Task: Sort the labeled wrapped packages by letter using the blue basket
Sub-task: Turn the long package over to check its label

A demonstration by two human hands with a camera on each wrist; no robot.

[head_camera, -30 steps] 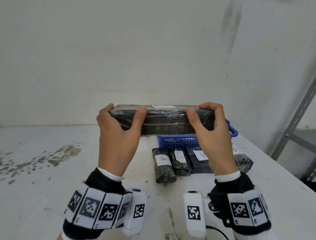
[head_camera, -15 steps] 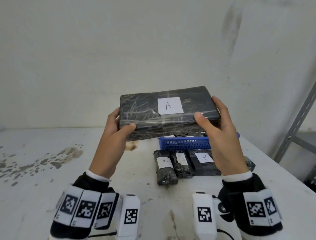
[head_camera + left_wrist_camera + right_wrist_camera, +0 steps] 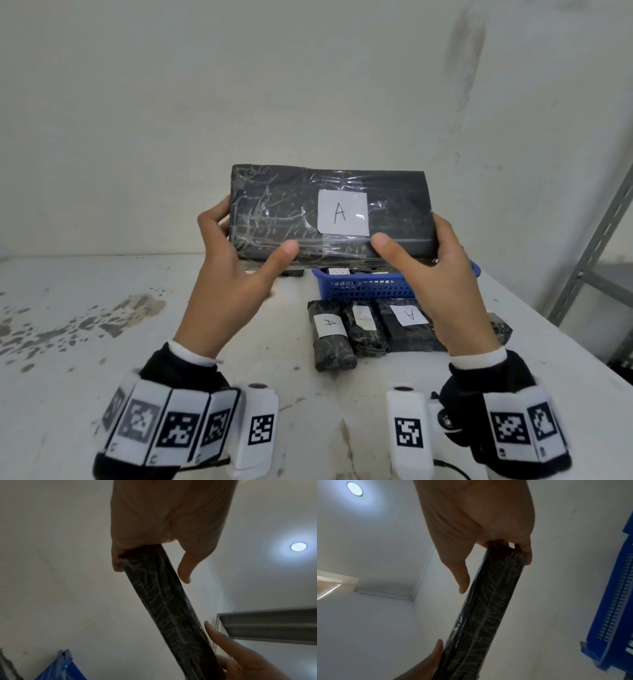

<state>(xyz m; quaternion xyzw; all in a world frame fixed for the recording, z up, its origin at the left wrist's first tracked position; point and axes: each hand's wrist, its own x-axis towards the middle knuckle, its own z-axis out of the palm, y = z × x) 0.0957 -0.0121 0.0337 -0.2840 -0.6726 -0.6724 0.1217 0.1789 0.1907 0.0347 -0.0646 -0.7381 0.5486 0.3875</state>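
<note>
Left hand (image 3: 226,274) at 9 o'clock of the large black wrapped package (image 3: 329,216), grasping its left end, thumb on the front face, fingers behind. Package held up in the air above the white table (image 3: 102,342), label side facing the camera, white label (image 3: 343,213) reading "A". Right hand (image 3: 442,284) at 3 o'clock of the package, grasping the right end the same way, thumb on front. In the left wrist view, package (image 3: 164,608) seen edge-on, clamped between thumb and fingers (image 3: 116,561); same in the right wrist view (image 3: 489,608).

Below, at 6 o'clock of the held package: blue basket (image 3: 363,289) on the table, with a labelled package inside, letter unreadable. Just in front of the basket, row of wrapped packages touching side by side: small package labelled "A" (image 3: 330,337), next small package (image 3: 364,329) with label unclear, flat package labelled "A" (image 3: 409,323) partly behind the right hand. Grey metal shelf upright (image 3: 596,253) at the far right.
</note>
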